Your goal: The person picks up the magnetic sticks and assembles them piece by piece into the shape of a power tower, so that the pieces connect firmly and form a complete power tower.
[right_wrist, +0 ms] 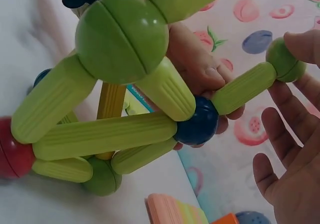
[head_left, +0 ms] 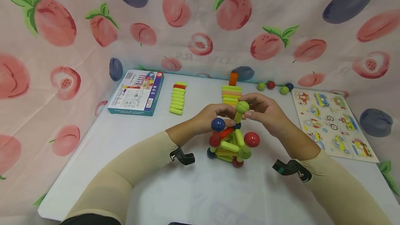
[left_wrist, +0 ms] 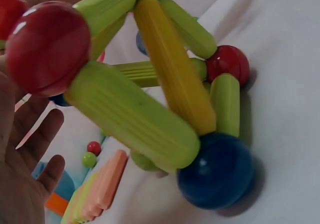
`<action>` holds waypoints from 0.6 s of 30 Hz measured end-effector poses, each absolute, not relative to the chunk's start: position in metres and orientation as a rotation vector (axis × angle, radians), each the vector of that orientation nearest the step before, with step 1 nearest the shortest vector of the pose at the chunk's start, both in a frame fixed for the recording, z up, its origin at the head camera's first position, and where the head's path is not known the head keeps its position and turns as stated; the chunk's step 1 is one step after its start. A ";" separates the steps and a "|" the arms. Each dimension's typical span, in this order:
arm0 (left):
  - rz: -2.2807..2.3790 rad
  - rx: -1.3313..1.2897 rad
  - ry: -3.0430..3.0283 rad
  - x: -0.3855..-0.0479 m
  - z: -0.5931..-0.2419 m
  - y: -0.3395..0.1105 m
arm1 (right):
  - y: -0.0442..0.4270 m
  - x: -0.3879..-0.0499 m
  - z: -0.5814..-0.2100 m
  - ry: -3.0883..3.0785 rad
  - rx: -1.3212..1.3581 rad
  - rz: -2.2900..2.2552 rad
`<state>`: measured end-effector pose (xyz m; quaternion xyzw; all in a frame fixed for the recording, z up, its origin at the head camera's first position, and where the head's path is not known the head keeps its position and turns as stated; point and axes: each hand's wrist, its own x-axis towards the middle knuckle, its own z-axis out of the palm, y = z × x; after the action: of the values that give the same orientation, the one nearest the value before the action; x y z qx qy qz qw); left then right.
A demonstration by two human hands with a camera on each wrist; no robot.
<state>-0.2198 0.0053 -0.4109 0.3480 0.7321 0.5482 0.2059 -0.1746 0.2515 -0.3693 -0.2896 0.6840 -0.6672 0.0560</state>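
Top ball (head_left: 242,107) green; ridged rod (head_left: 238,118) yellow-green; backdrop (head_left: 200,9) pink, fruit-printed.

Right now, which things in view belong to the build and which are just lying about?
In the job:
ball-and-rod structure, held by the left hand
green ball at its top, pinched by the right hand
probably spares: left rod row, middle rod row, loose balls

Just lying about:
printed box
picture sheet

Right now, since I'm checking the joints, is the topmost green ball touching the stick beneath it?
Touching. The right wrist view shows the green ball meeting the end of the green stick with no gap.
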 end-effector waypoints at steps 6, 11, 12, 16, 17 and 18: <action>1.508 1.015 2.028 -0.220 -0.415 0.008 | 0.250 -0.168 -0.380 2.067 -0.867 -2.175; 1.538 1.001 1.919 -0.222 -0.421 0.007 | 0.245 -0.120 -0.421 2.164 -0.890 -2.435; 1.535 0.996 1.907 -0.222 -0.422 0.007 | 0.245 -0.107 -0.430 2.261 -0.934 -2.388; 1.520 0.998 1.909 -0.221 -0.423 0.005 | 0.243 -0.071 -0.452 2.716 -0.972 -1.990; 1.524 1.000 1.910 -0.221 -0.423 0.005 | 0.242 -0.067 -0.453 2.805 -0.941 -1.885; 1.528 0.997 1.921 -0.221 -0.423 0.004 | 0.241 -0.066 -0.453 2.856 -0.899 -1.817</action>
<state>-0.2206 0.0040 -0.4229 0.3650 0.7033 0.5593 0.2436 -0.0656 0.2412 -0.4529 -0.2526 0.8022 -0.5103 -0.1796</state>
